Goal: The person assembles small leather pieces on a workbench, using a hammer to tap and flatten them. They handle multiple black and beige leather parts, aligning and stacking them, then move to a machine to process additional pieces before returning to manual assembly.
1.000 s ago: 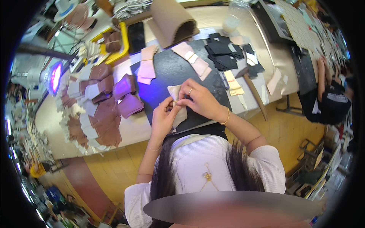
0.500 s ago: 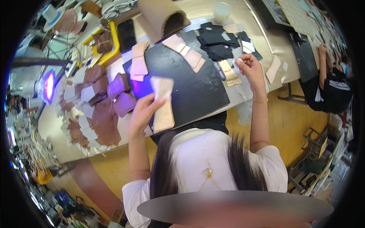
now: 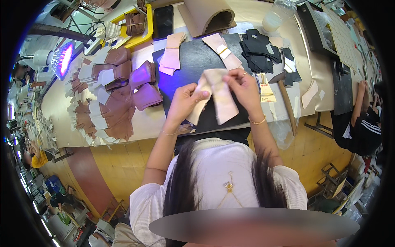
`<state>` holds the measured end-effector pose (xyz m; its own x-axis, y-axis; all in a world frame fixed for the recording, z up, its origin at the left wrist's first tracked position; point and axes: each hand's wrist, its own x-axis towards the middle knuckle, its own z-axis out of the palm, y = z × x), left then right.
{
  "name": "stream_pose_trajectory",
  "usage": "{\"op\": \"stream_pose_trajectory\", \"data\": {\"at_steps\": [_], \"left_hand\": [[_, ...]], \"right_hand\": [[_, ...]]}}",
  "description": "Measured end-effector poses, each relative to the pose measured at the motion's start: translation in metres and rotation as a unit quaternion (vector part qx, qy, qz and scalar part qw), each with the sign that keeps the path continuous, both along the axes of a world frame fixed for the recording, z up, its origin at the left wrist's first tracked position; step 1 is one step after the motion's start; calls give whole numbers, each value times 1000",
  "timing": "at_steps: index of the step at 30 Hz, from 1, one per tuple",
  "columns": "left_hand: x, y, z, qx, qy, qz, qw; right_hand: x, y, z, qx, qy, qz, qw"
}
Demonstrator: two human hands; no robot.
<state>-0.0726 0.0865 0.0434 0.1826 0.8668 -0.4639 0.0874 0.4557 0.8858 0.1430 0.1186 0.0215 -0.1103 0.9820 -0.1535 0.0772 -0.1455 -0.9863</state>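
A cream bow-shaped leather piece (image 3: 225,108) is bent over between my two hands, above the front of the black mat (image 3: 189,55). Both of its wide ends hang toward me. My left hand (image 3: 185,103) is closed on its left part, thumb on top. At the upper right of the fold, my right hand (image 3: 245,88) pinches it between thumb and fingers. Whether it is one layer or a stack I cannot tell. Just beyond lie two pink leather bundles, one to the left (image 3: 172,53) and one banded in the middle (image 3: 225,51).
Brown leather stacks (image 3: 117,105) fan out on the left beneath a glowing lamp (image 3: 63,61). Black pieces (image 3: 257,51), a paper tag (image 3: 266,90) and a wooden-handled hammer (image 3: 288,105) lie right. Behind are a yellow tray (image 3: 149,24), a phone (image 3: 163,22) and a cup (image 3: 277,18).
My right hand has come left from beside the tag, where it held something small and white, to the cream leather. The leather, flat before in my left hand, is now bent over.
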Motion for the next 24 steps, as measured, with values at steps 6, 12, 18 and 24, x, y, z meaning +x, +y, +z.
{"op": "stream_pose_trajectory", "data": {"at_steps": [6, 12, 18, 24], "left_hand": [[-10, 26, 8, 69, 31, 54, 996], [11, 71, 23, 428, 388, 110, 809], [34, 26, 19, 23, -76, -22, 997], [42, 0, 19, 216, 122, 81, 965]], "right_hand": [[43, 6, 6, -60, 164, -39, 984], [32, -13, 10, -48, 241, -61, 967], [-1, -16, 15, 87, 142, -117, 979], [-8, -24, 31, 196, -114, -54, 972]]}}
